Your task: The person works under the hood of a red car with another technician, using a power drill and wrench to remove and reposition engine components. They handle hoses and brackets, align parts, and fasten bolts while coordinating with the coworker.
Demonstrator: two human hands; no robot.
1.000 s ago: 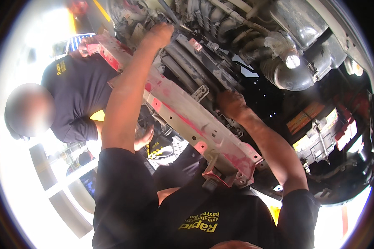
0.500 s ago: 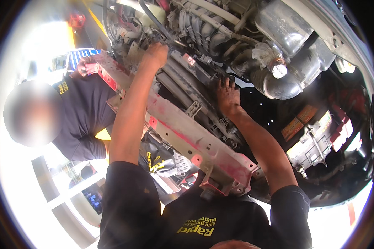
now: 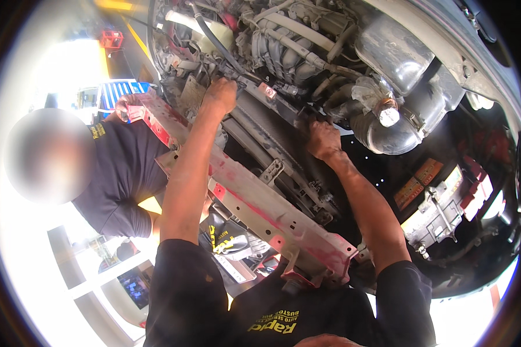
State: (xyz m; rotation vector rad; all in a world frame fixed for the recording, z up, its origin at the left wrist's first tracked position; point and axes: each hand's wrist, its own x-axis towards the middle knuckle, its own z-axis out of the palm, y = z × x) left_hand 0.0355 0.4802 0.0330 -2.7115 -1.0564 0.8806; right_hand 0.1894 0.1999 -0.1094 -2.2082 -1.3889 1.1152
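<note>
A long, dusty radiator (image 3: 275, 104) lies across the front of an open engine bay, its dark finned core showing between my hands. Its left end is under my left hand (image 3: 221, 96), whose fingers are curled closed around the top edge. Toward the other end, my right hand (image 3: 324, 139) is also closed, gripping the radiator's top edge; its fingertips are partly hidden. A thick black hose (image 3: 217, 40) runs down near my left hand. Beside the radiator on my side sits a narrower frame with a metal bracket (image 3: 272, 172).
A pale crossmember (image 3: 255, 194) with red paint patches runs between my body and the radiator. At left a co-worker in a dark shirt (image 3: 124, 162) has a hand on its far end. The engine (image 3: 278, 49), an air intake housing (image 3: 396, 55) and a battery (image 3: 437, 211) lie beyond.
My right hand has gone from spread fingers on the radiator's edge to a closed grip. The radiator's top edge has shifted and more core shows. The whole view has moved slightly.
</note>
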